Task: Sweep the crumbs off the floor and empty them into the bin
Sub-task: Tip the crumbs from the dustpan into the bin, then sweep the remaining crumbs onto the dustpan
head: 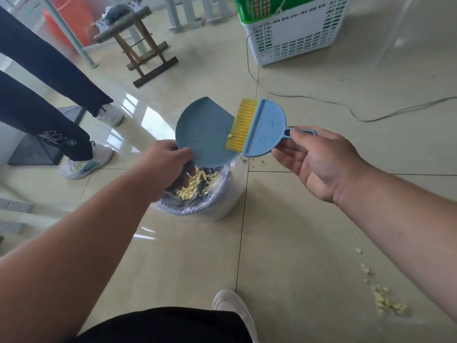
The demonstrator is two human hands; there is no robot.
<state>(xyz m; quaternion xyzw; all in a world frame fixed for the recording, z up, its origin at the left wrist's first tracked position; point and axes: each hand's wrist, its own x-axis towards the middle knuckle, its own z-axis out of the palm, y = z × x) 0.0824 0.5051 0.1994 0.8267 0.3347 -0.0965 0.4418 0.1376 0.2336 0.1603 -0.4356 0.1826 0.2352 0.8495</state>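
Dustpan emptied over bin; sweeping judged partly complete.

Unswept crumbs (385,302) are seen on the floor (284,243) at lower right. At centre, the dustpan (202,134) is gripped by the left hand (168,164), tilted above the lined bin (197,194), which already holds crumbs; the brush (257,128) handle is pinched by the right hand (321,162). Beyond, a bystander's legs (49,95), a stool (143,53), a cable (321,102) and a basket (296,33) are noted.

No words or numbers can be read; the bystander's white sneaker (85,167) bears a teal swoosh (brand mark).
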